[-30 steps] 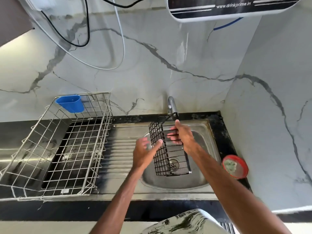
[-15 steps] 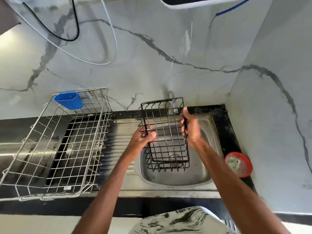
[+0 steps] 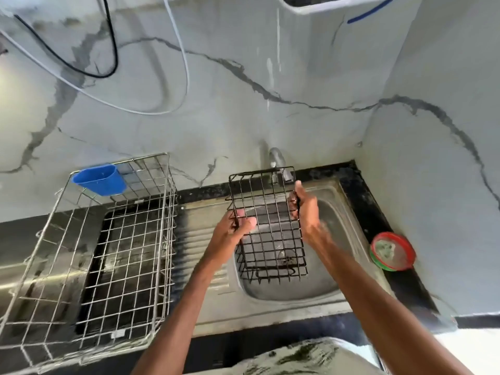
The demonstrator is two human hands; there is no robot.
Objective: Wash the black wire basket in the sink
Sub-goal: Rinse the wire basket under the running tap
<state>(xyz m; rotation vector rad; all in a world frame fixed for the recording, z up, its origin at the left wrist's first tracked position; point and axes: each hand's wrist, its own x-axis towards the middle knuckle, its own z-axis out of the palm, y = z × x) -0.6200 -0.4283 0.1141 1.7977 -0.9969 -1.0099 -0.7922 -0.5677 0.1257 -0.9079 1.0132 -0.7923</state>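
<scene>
Since 1 s ago, basket [image 3: 266, 223] turned flat-on, frame centre, under tap [image 3: 278, 163] over sink [image 3: 349, 228]. L hand [image 3: 234, 230], R hand [image 3: 305, 212] both closed on side wires. Rinse likely underway; water not discernible.

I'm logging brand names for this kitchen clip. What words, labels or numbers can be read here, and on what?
No text can be read.
White appliance on the wall: cut off by the frame's top edge, no lettering shows.
Small white tag on the steel wire rack: too small and blurred to read.
</scene>
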